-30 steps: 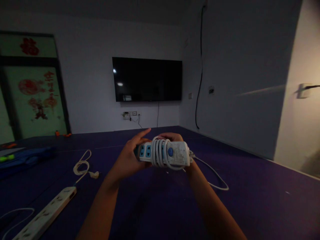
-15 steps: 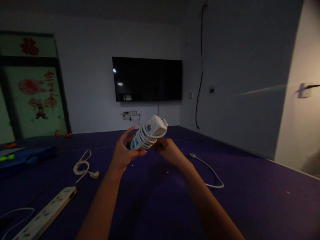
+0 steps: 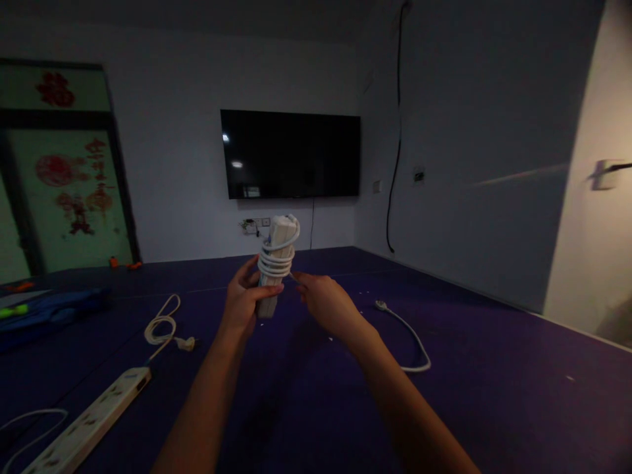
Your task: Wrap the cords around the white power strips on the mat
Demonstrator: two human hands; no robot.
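A white power strip [image 3: 283, 232] is held up nearly upright, its narrow side toward me. Several turns of its white cord [image 3: 274, 262] are wound around the strip. My left hand [image 3: 245, 293] grips the strip's lower part, thumb across the front. Just right of it, my right hand [image 3: 323, 296] is closed, pinching the cord close to the windings. The cord's free end lies on the purple surface to the right, with its plug [image 3: 380, 305] pointing away from me. Part of that cord is hidden behind my right forearm.
On the purple surface [image 3: 306, 408] at left lies a second power strip [image 3: 93, 421] with a coiled cord and plug [image 3: 186, 343]. Farther left is a dark blue cloth [image 3: 54, 309]. A television [image 3: 291, 155] hangs on the far wall. A black cable [image 3: 395, 164] dangles at right.
The wrapped power strip has turned from slanting right to nearly upright and shifted left. My right hand has moved slightly left, and the trailing cord has drawn in a little.
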